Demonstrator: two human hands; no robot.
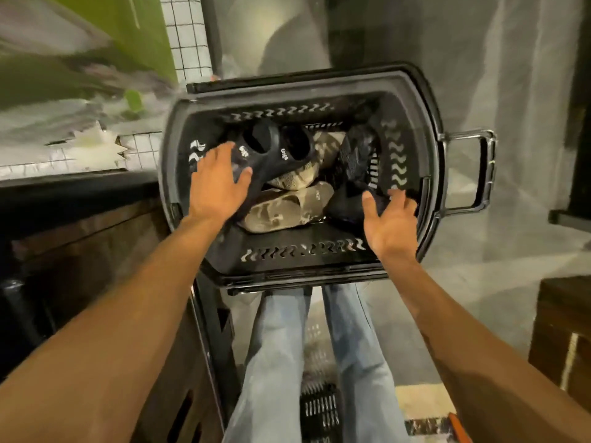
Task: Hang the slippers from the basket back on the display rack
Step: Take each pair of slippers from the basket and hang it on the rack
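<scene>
Left hand [220,180]: released, fingers spread and lying flat on the near-left side of the dark pair [275,151]; nothing is grasped.
Right hand [388,219]: also released, thumb out and fingers loosely bent, just beside the dark slipper [355,155] at the basket's right wall; whether it touches cannot be told.
Slippers: all are in the basket [319,233], none on the rack. The dark pair sits far-left with its foot openings up, the tan camouflage slippers [287,209] lie in the middle and near, and the other dark one leans at the right.
Basket: black and slotted, with its handle [483,174] sticking out to the right, raised in front of the person's jeans [275,346].
Rack: a white wire grid [188,36] at far left, blurred; no hooks can be made out.
Handling: probably light moulded foam, springy rather than fragile and perhaps a little slick. Hooking fingers into the two foot openings looks the surest hold on the pair.
</scene>
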